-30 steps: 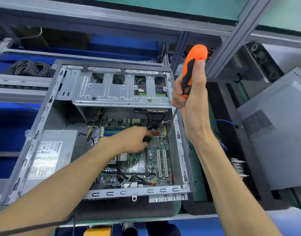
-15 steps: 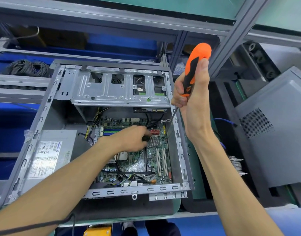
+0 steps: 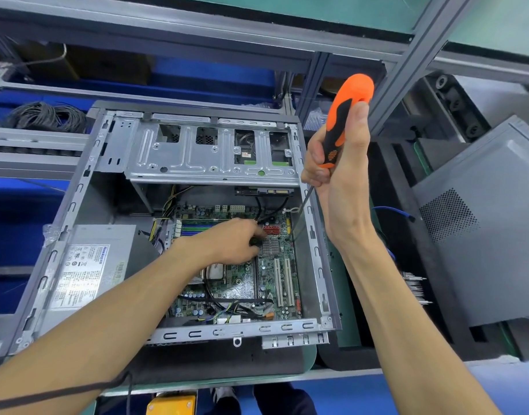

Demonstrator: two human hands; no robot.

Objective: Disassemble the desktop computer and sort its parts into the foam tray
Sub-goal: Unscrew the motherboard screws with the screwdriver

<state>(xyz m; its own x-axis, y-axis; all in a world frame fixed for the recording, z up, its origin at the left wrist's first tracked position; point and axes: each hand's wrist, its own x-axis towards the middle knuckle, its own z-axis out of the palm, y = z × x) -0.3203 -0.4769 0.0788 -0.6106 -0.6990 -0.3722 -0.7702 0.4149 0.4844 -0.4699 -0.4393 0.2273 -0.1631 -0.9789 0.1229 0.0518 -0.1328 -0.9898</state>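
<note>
The open desktop case point(image 3: 77, 193) lies on its side with the green motherboard point(image 3: 242, 283) exposed. My left hand point(image 3: 233, 244) reaches inside over the board and pinches a small black part next to the red connectors point(image 3: 270, 230) and the silver heatsink point(image 3: 269, 245). My right hand point(image 3: 341, 175) grips an orange and black screwdriver point(image 3: 344, 115) above the case's right wall. Its shaft slants down into the case near the board's top right corner. The grey power supply point(image 3: 86, 271) sits at the left of the case, the metal drive cage point(image 3: 197, 154) at the back.
A black foam tray point(image 3: 407, 265) lies right of the case, with a grey side panel point(image 3: 481, 223) leaning over it and a blue cable point(image 3: 392, 209) inside. Coiled black cables point(image 3: 44, 115) sit on the shelf at back left. Metal shelf rails cross above.
My right hand and the screwdriver have risen slightly. My left hand stays at the same spot on the motherboard.
</note>
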